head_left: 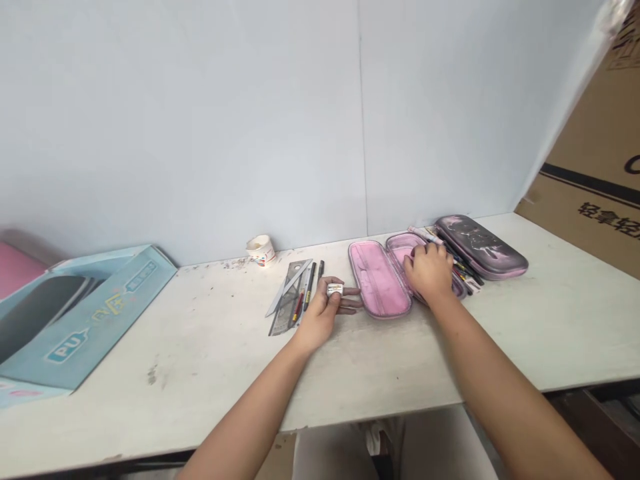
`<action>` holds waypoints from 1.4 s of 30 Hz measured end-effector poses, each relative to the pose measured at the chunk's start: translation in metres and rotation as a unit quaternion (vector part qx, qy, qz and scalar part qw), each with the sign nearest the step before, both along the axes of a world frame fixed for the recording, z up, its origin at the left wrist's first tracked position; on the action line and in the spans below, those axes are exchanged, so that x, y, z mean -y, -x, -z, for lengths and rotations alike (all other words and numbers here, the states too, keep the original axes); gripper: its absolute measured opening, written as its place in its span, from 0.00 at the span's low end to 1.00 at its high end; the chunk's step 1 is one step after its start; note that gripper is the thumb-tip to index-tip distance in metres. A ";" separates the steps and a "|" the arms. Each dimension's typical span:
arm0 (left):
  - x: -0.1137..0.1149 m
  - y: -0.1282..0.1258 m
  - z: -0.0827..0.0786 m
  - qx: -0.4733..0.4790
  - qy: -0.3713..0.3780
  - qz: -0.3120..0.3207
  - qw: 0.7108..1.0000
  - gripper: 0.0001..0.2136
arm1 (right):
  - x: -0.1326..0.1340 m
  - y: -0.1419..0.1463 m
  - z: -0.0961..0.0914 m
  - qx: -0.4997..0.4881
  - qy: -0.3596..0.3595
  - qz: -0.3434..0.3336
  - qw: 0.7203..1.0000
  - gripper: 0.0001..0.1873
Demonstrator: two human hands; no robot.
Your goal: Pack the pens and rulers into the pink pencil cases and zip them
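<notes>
My left hand (324,310) rests above the white table, its fingers closed around a small white-and-silver block (335,289), possibly an eraser or sharpener. Just left of that hand lie a metal ruler set (289,298) and several pens (310,285). My right hand (427,270) is curled over the open pink-lined pencil case (379,279), and its fingers hide part of the case's far half. Whether that hand grasps anything is hidden. Beyond it, a dark purple-grey case (481,247) lies beside a bundle of pens (463,269).
The white scuffed table (200,347) runs across the view, with a pale wall behind it. A small paper cup (261,250) stands at the back edge. A light blue printed box (85,313) sits at the left, and a cardboard carton (590,173) stands beyond the right end.
</notes>
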State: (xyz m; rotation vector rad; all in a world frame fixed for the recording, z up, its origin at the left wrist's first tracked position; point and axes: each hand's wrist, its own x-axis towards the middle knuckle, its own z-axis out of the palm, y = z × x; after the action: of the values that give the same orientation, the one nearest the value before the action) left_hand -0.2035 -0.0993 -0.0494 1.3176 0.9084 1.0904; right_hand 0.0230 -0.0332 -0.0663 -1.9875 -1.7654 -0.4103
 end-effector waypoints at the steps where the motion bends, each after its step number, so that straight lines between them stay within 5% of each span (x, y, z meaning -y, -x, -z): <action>1: 0.002 0.002 -0.002 -0.004 -0.005 0.000 1.000 0.14 | 0.001 0.000 -0.001 0.004 0.003 -0.014 1.000 0.20; 8: 0.007 0.064 -0.017 -0.050 -0.017 -0.056 0.997 0.13 | -0.012 0.037 -0.023 0.069 0.010 -0.175 0.982 0.18; 15: 0.022 0.163 -0.013 -0.085 -0.020 -0.175 0.981 0.10 | -0.033 0.179 -0.056 0.113 0.036 -0.382 0.916 0.16; 21: 0.043 0.225 -0.013 -0.123 0.001 -0.225 0.967 0.09 | -0.053 0.279 -0.056 0.113 0.117 -0.354 0.921 0.21; 25: 0.044 0.252 -0.014 -0.139 0.001 -0.225 0.964 0.09 | -0.060 0.304 -0.051 0.148 0.170 -0.334 0.915 0.18; 29: 0.033 0.270 -0.033 -0.184 -0.067 -0.238 0.951 0.08 | -0.033 0.314 -0.044 0.169 0.127 -0.374 0.903 0.18; 32: 0.023 0.273 -0.056 -0.276 -0.150 -0.264 0.912 0.09 | -0.005 0.321 -0.038 0.179 0.122 -0.405 0.888 0.17; 36: 0.011 0.264 -0.072 -0.527 -0.183 -0.293 0.776 0.13 | 0.014 0.328 -0.033 0.187 0.133 -0.429 0.874 0.16; 39: 0.002 0.256 -0.067 -0.684 -0.157 -0.190 0.687 0.12 | 0.015 0.330 -0.032 0.193 0.139 -0.426 0.873 0.15; 42: -0.003 0.254 -0.062 -0.742 -0.125 -0.090 0.653 0.13 | 0.013 0.330 -0.032 0.203 0.147 -0.421 0.871 0.15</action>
State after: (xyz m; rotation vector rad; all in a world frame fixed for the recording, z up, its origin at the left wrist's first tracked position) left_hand -0.4570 -0.0960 0.0127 2.3877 2.1279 -0.0428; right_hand -0.3071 -0.0459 -0.0342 -1.1179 -2.8764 -0.2713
